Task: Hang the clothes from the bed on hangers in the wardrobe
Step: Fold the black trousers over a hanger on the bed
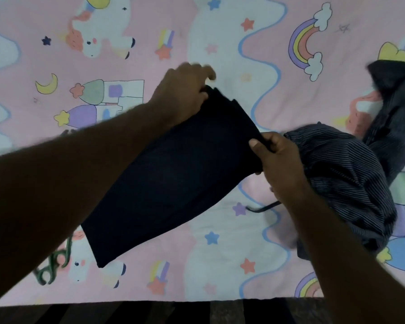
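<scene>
Pink bedsheet (220,265) printed with unicorns, rainbows and stars covers the bed, and over it the left hand (185,94) and right hand (281,164) each clench an upper corner of a folded dark navy garment (173,178), between a crumpled dark pinstriped garment (346,174) and a green hanger (54,265).

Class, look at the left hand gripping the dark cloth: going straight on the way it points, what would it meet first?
Probably only the printed bedsheet: beyond the left hand and the dark cloth it grips, nothing else lies in that line, though its height is unclear.
</scene>
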### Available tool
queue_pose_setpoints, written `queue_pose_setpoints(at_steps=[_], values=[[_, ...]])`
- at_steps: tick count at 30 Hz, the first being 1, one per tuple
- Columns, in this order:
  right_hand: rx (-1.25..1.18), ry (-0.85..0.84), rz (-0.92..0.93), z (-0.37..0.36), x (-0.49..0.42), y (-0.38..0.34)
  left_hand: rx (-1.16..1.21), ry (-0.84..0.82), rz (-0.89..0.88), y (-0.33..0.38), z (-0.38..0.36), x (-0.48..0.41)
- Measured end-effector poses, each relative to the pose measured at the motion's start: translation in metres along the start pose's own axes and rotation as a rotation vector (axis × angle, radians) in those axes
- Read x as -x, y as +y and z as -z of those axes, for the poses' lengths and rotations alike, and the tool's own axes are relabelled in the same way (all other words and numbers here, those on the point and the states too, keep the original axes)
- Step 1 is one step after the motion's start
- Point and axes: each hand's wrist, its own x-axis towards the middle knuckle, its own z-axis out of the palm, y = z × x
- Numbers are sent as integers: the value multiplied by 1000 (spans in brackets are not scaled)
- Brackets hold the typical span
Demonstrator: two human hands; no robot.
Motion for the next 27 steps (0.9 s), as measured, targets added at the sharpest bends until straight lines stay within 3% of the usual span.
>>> queue_pose_setpoints(at_steps=[2, 5, 7, 9, 17, 24, 27], values=[[-148, -44, -205, 10, -7, 14, 151, 203, 91, 19, -14, 9], [-358, -124, -348, 19, -16, 35, 379, 33, 115, 60, -57, 34], [-427, -160, -324, 24, -17, 39, 462, -89, 113, 86, -88, 53], [-420, -207, -282, 28, -15, 38, 487, -88, 144, 104, -113, 65], [-254, -285, -184, 33, -7, 35, 532, 203, 273, 117, -127, 81], [-308, -47, -232, 25, 3, 24, 548, 341, 219, 121, -108, 93], [-378, -57, -245, 18, 7, 17, 482, 321, 104, 126, -106, 110]])
